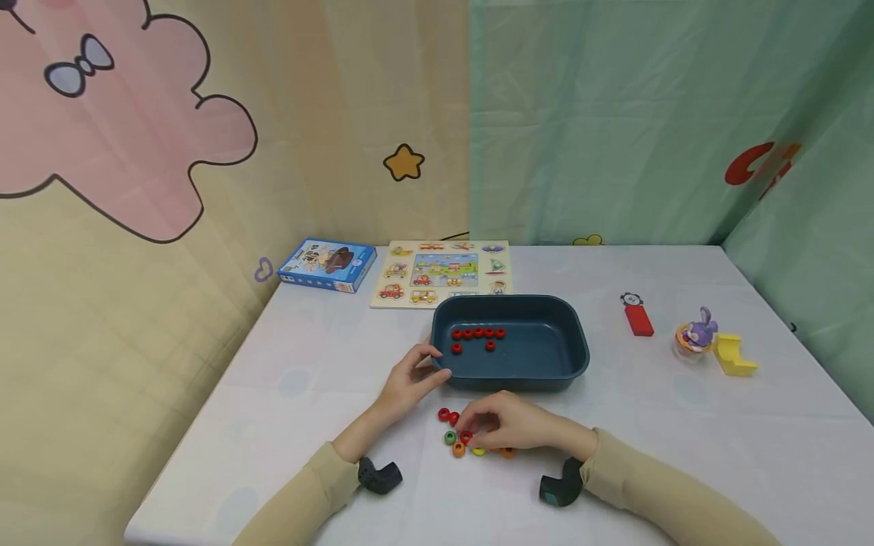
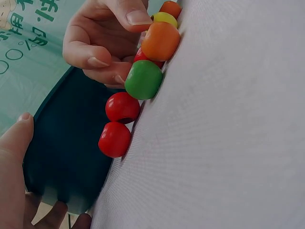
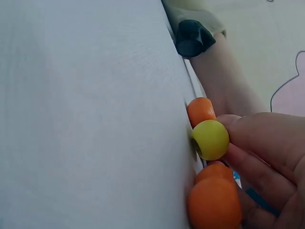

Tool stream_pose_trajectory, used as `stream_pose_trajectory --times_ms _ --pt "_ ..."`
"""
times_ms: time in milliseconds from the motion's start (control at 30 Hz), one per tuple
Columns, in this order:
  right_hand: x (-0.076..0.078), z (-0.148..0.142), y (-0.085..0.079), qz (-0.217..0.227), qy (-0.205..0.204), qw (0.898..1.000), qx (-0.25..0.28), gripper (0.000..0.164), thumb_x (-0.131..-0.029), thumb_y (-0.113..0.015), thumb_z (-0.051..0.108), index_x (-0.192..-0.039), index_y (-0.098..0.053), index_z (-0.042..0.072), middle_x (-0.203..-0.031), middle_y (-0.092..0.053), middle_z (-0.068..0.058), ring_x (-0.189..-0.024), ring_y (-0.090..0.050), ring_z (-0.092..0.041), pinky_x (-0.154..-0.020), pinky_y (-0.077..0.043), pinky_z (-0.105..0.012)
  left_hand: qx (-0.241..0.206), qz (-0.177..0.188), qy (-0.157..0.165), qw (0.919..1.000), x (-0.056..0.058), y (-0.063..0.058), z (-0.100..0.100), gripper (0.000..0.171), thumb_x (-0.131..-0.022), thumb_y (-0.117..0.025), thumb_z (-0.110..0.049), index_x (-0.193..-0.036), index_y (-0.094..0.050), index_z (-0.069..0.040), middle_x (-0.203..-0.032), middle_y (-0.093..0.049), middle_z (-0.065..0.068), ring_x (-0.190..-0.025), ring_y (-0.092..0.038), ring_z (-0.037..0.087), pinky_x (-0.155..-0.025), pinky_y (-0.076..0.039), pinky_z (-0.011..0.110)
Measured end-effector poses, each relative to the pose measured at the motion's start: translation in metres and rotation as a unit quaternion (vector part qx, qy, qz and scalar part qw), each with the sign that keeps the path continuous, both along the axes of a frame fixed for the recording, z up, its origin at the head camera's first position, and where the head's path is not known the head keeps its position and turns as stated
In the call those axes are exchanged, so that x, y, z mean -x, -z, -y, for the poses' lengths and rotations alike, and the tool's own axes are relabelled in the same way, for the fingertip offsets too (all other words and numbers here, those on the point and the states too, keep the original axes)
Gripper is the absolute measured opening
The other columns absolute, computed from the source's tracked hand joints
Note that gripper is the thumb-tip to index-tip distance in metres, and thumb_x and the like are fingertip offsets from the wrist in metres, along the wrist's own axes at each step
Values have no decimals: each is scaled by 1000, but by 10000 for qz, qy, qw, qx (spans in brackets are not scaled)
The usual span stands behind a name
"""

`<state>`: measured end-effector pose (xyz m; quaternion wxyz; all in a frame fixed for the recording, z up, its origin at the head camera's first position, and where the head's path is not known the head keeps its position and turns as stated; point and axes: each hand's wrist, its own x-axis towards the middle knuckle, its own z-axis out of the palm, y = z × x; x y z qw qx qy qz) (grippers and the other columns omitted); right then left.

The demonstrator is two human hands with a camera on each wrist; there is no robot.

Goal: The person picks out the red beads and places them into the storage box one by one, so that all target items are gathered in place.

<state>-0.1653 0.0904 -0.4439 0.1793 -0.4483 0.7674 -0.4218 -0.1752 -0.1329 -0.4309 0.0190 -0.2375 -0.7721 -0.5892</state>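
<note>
A dark blue tray [image 1: 539, 383] stands mid-table with several red beads [image 1: 479, 332] inside. My left hand [image 1: 410, 379] holds its near left corner, thumb and fingers on different sides. In front of the tray my right hand [image 1: 508, 425] bends over a small group of loose beads. Its thumb and fingertips lie around a red bead [image 1: 466, 437], partly hidden in the left wrist view. Close by are a green bead [image 2: 144, 79], an orange bead [image 2: 161, 41], two more red beads [image 2: 115, 139] and a yellow bead [image 3: 210, 140] beside the right thumb.
Behind the tray lie a wooden picture puzzle [image 1: 403, 296] and a blue box [image 1: 328, 264]. To the right are a red block figure [image 1: 638, 318], a purple rabbit toy [image 1: 699, 331] and a yellow toy chair [image 1: 734, 356]. Curtains hang behind the white-covered table [image 1: 273, 425].
</note>
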Motion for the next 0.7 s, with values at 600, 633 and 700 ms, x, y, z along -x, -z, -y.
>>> stream_pose_trajectory --times_ms 600,633,700 --pt "-1 6 -2 230 626 9974 -266 18 -77 -70 18 -94 -65 18 -82 -63 10 -70 -57 -3 -59 -49 -22 31 33 -26 10000 0 0 1 32 -85 -61 -14 -107 -46 3 -142 -24 19 -124 -34 32 -91 -39 49" --pt "-1 5 -2 192 650 9973 -276 18 -77 -70 18 -94 -65 18 -82 -63 11 -70 -57 -3 -59 -49 -22 40 45 -26 10000 0 0 1 32 -85 -61 -15 -107 -46 3 -142 -24 19 -124 -34 32 -91 -40 48" --pt "0 3 -1 144 679 9971 -308 19 -77 -71 20 -94 -65 19 -83 -63 10 -70 -56 -4 -59 -49 -22 38 62 -30 10000 0 0 0 32 -85 -61 -14 -107 -46 3 -142 -24 19 -124 -35 31 -91 -40 48"
